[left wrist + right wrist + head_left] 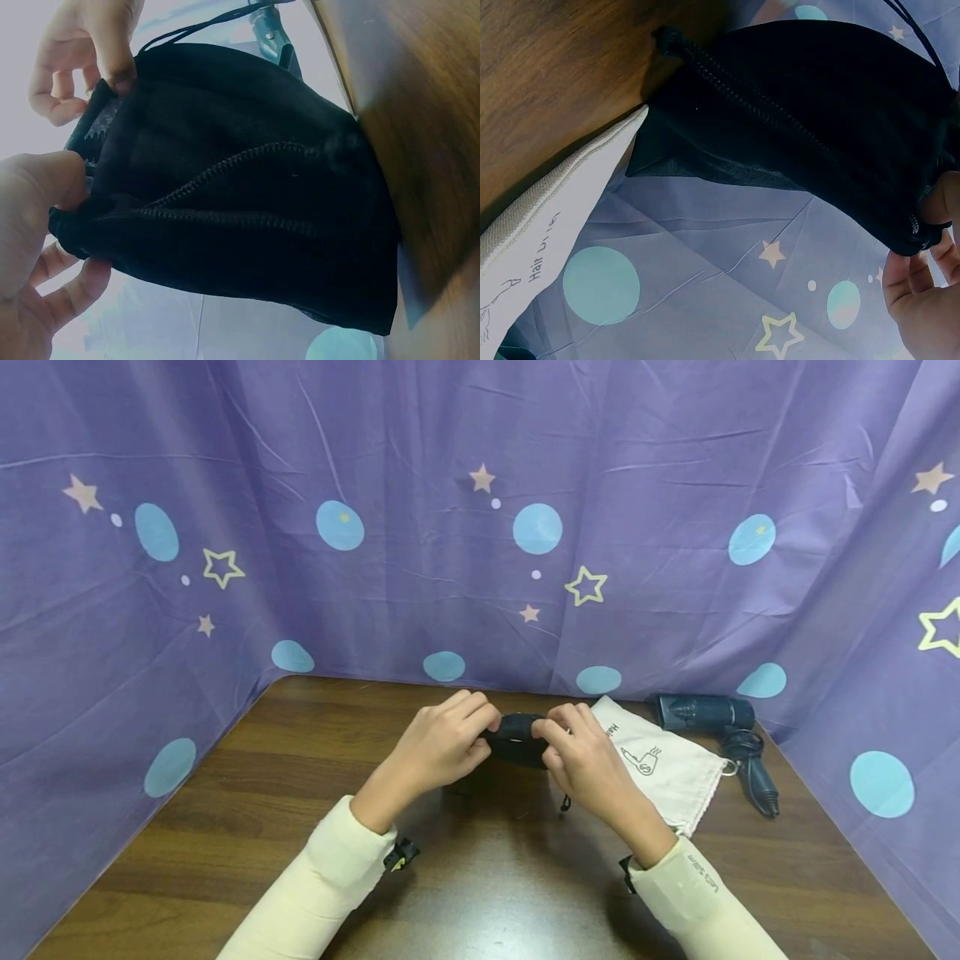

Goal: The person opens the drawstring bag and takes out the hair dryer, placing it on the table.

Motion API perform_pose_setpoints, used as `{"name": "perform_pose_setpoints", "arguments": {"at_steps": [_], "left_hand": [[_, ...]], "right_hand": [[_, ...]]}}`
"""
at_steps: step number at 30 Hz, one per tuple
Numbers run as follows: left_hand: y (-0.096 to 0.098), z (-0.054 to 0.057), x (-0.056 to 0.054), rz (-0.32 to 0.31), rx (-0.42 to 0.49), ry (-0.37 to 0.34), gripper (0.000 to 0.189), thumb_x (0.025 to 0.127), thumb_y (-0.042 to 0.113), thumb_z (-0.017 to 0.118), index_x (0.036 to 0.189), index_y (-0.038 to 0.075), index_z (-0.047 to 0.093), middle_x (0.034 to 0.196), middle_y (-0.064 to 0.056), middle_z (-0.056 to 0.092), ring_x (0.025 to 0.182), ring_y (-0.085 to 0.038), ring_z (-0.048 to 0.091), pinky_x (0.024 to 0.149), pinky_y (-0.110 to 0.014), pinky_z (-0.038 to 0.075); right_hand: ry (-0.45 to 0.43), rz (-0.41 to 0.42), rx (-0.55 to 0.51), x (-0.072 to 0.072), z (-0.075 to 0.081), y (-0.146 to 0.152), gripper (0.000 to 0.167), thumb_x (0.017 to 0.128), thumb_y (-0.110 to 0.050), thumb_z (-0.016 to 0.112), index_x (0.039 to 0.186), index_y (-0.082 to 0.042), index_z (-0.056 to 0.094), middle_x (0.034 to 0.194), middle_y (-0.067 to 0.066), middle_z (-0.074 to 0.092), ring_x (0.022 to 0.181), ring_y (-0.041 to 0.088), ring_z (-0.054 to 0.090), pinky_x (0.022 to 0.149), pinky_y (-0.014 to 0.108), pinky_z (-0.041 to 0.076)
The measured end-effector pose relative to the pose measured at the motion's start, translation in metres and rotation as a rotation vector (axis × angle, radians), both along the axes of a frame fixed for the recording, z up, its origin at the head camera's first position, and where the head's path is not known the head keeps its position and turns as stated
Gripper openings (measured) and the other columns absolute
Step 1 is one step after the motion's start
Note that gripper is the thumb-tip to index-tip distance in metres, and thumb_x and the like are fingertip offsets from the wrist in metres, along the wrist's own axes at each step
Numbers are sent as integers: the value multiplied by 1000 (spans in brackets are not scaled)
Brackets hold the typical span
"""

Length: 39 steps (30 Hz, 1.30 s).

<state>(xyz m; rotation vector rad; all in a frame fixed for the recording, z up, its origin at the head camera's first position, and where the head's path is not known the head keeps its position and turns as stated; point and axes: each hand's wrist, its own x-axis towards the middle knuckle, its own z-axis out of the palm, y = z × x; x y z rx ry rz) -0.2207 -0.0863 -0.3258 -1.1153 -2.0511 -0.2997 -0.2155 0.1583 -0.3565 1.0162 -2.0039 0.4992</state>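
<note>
A black drawstring pouch [225, 150] stands upright on the wooden table, held by its top edge between both hands. My left hand [447, 739] pinches the left side of its mouth with thumb and fingers. On the opposite side, my right hand [581, 756] pinches the rim in the same way. Between the hands the mouth is parted, and something dark with a jagged edge shows inside it in the left wrist view. The pouch's cord [757, 109] hangs down over its side.
Right of the pouch lies a white cloth bag [663, 772] printed with a hair dryer drawing. Beyond it, near the table's right edge, is a dark teal hair dryer [705, 714] with its cord coiled at the handle. A purple patterned curtain [450, 527] surrounds the table [225, 827].
</note>
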Motion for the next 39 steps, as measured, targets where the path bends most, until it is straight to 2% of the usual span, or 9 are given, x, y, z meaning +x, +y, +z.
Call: {"name": "perform_pose_setpoints", "arguments": {"at_steps": [11,23,32,39], "left_hand": [[-5,2,1,29,-25,-13,30,67,-4,68,89,13,59,88,2,57,75,-17,52,50,-29,43],[-13,7,-2,6,-30,-45,27,69,-4,65,89,13,58,88,3,55,75,-16,50,51,-30,42],[-14,8,-3,-9,-25,-33,27,69,-4,63,89,13,58,86,3,55,73,-15,49,50,-28,40],[-19,11,-3,-1,-26,-47,26,70,-4,62,89,14,58,87,3,55,74,-15,49,50,-28,40]], "right_hand": [[9,-50,0,2,3,4,27,77,7,58,100,-7,63,95,10,60,81,31,51,74,44,45],[23,-25,-22,-2,9,10,27,78,6,50,98,-4,65,95,11,62,79,31,51,73,43,44],[24,-73,-46,-2,10,12,33,69,12,59,98,-3,62,92,11,60,77,32,50,68,41,43],[16,-26,-22,-4,10,13,28,78,5,50,100,-5,64,93,9,61,78,31,50,72,42,42]]}}
